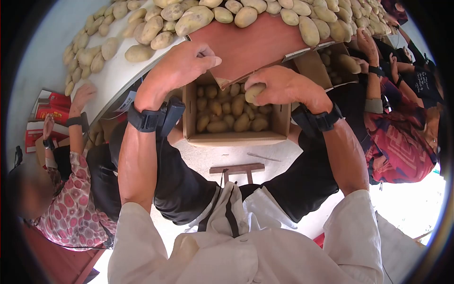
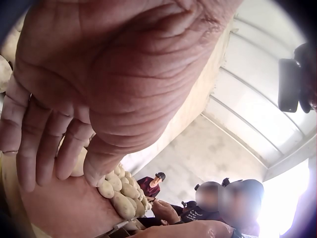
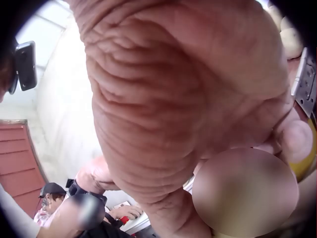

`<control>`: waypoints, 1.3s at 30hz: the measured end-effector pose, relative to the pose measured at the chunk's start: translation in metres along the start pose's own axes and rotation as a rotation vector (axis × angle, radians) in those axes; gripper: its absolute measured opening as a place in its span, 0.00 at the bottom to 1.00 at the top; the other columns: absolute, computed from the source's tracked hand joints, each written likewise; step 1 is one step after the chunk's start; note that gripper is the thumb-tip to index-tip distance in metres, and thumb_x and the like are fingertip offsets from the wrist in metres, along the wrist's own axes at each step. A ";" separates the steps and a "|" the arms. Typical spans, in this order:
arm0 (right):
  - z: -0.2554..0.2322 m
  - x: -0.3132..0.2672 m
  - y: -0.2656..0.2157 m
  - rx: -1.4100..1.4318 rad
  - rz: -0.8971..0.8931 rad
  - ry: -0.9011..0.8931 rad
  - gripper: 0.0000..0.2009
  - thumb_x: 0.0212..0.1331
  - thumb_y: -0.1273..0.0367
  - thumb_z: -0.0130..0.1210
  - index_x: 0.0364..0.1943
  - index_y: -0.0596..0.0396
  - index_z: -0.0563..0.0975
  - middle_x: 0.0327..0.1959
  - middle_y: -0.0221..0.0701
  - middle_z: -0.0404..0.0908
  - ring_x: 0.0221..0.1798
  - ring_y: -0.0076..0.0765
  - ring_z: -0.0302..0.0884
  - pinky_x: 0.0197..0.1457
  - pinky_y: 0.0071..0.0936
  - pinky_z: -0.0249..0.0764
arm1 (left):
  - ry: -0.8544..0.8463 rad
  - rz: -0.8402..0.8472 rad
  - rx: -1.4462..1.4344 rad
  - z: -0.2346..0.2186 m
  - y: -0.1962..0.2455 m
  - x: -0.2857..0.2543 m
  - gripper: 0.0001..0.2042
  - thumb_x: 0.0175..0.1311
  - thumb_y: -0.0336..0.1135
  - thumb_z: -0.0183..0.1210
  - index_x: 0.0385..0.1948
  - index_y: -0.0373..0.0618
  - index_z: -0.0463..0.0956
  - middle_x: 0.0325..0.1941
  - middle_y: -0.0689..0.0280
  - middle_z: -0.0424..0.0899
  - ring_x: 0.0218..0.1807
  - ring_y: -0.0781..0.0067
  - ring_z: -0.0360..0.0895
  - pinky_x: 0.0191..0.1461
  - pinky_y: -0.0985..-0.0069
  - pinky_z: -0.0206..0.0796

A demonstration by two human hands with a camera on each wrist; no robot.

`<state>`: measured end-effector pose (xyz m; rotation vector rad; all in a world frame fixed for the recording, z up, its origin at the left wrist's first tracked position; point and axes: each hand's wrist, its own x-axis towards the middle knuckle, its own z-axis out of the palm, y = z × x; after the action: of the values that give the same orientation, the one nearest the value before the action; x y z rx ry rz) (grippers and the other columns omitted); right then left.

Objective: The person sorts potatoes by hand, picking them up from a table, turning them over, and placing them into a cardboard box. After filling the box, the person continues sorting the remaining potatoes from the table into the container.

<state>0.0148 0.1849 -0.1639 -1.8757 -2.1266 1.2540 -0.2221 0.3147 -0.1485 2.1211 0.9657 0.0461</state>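
Pale shirt cloth (image 1: 302, 255) is seen nearest the head camera, across the bottom of the frame, with dark trousers (image 1: 182, 191) spread to either side above it. One potato (image 1: 254, 93) is held at the thumb side of the right hand (image 1: 291, 85), just right of the upper centre, over the upper right part of an open cardboard box (image 1: 236, 138). It is pinched between thumb and curled fingers; in the right wrist view the spot by the fingers is blurred. Left of it, the left hand (image 1: 184, 64) is held by the left edge of a red-brown board (image 1: 257, 42). Its fingers are shown straight and slightly parted in the left wrist view; whether the board is touched cannot be told. Inside the box, many loose potatoes (image 1: 227, 108) are piled together. More potatoes are heaped along the top of the frame, around the board and on a white table (image 1: 113, 66) at upper left. Another cardboard box (image 1: 309, 66), partly hidden, is seen at upper right with potatoes inside.
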 end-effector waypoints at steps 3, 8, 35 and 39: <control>0.012 -0.005 0.005 -0.200 0.012 -0.020 0.20 0.52 0.61 0.63 0.51 0.51 0.85 0.57 0.42 0.83 0.59 0.51 0.79 0.61 0.40 0.75 | -0.001 0.035 -0.009 0.004 -0.007 0.005 0.16 0.69 0.43 0.61 0.41 0.36 0.83 0.33 0.64 0.85 0.37 0.73 0.81 0.45 0.73 0.72; 0.003 -0.006 0.011 -0.305 0.121 0.092 0.13 0.57 0.64 0.60 0.45 0.49 0.86 0.49 0.42 0.85 0.54 0.53 0.81 0.55 0.45 0.77 | 0.041 0.068 -0.022 0.006 0.008 0.008 0.16 0.69 0.43 0.61 0.40 0.36 0.83 0.33 0.62 0.86 0.37 0.72 0.81 0.46 0.72 0.73; -0.041 0.097 0.025 -0.279 0.179 0.518 0.27 0.54 0.61 0.68 0.61 0.47 0.76 0.59 0.41 0.77 0.63 0.52 0.76 0.64 0.43 0.75 | 0.086 0.044 -0.016 0.012 0.021 0.014 0.15 0.66 0.42 0.63 0.40 0.35 0.83 0.37 0.55 0.88 0.40 0.59 0.84 0.47 0.65 0.73; -0.030 0.087 0.021 -0.252 0.161 0.532 0.27 0.52 0.62 0.68 0.59 0.49 0.76 0.58 0.41 0.77 0.61 0.53 0.77 0.62 0.43 0.76 | 0.120 -0.013 0.032 0.014 0.024 0.016 0.15 0.64 0.41 0.65 0.43 0.36 0.83 0.39 0.54 0.88 0.44 0.55 0.85 0.49 0.64 0.74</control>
<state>0.0242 0.2730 -0.1965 -2.1962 -1.9334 0.4267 -0.1914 0.3064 -0.1466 2.1607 1.0569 0.1544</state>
